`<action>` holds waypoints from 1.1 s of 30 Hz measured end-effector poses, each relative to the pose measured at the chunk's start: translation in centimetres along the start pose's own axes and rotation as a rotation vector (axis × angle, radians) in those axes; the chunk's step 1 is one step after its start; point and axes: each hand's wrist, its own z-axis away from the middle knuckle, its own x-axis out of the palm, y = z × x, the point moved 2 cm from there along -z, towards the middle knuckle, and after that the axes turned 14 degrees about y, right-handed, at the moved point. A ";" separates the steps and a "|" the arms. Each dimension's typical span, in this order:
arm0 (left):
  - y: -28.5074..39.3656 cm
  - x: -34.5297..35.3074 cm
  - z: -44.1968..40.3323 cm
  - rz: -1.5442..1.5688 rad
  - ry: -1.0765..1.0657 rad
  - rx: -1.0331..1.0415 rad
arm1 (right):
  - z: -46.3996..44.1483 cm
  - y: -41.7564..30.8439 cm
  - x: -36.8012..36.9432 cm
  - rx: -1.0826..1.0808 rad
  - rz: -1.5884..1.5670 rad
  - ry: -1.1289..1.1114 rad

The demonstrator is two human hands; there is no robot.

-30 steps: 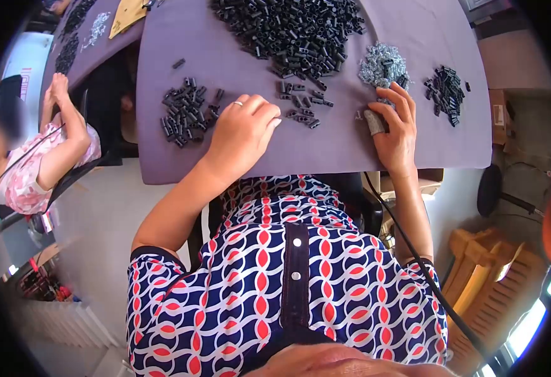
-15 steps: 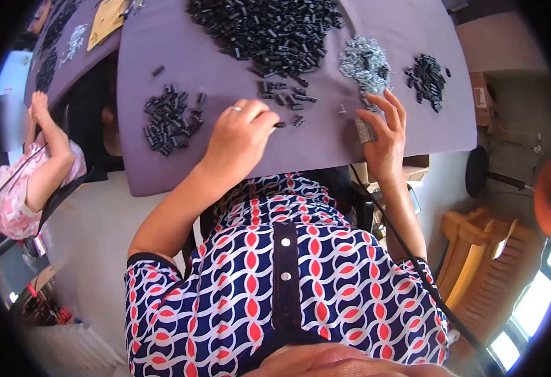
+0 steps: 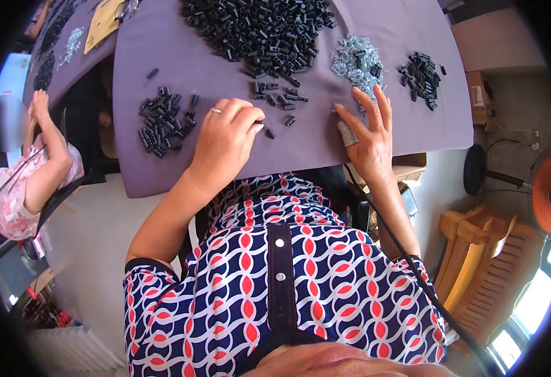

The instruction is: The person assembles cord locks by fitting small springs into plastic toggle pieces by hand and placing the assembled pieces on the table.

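Note:
My left hand point(image 3: 228, 135) is closed in a pinch, with the end of a small black tubular plastic piece point(image 3: 260, 122) showing at its fingertips. Just right of those fingertips, a loose black piece point(image 3: 271, 132) lies on the cloth. My right hand point(image 3: 371, 135) has its fingers apart and reaches towards the pile of small shiny screws point(image 3: 358, 60). Its index fingertip is low over the cloth, where any screw beneath is too small to make out. A grey speckled cover point(image 3: 347, 133) sits around my right thumb.
A large heap of black pieces point(image 3: 256, 34) lies at the back of the cloth-covered table point(image 3: 300, 147). Smaller groups lie left point(image 3: 162, 122) and right point(image 3: 421, 78). At the far left, another person point(image 3: 43, 169) sits by a second table. A fan point(image 3: 544, 195) stands at the right.
My left hand has drawn back slightly to the left, and a loose black piece now shows beside its fingertips. My right index finger has come down where a single screw lay.

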 end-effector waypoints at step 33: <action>0.8 -1.8 4.2 1.159 -0.207 -1.121 | -3.6 -4.7 -0.8 0.131 -0.487 -0.166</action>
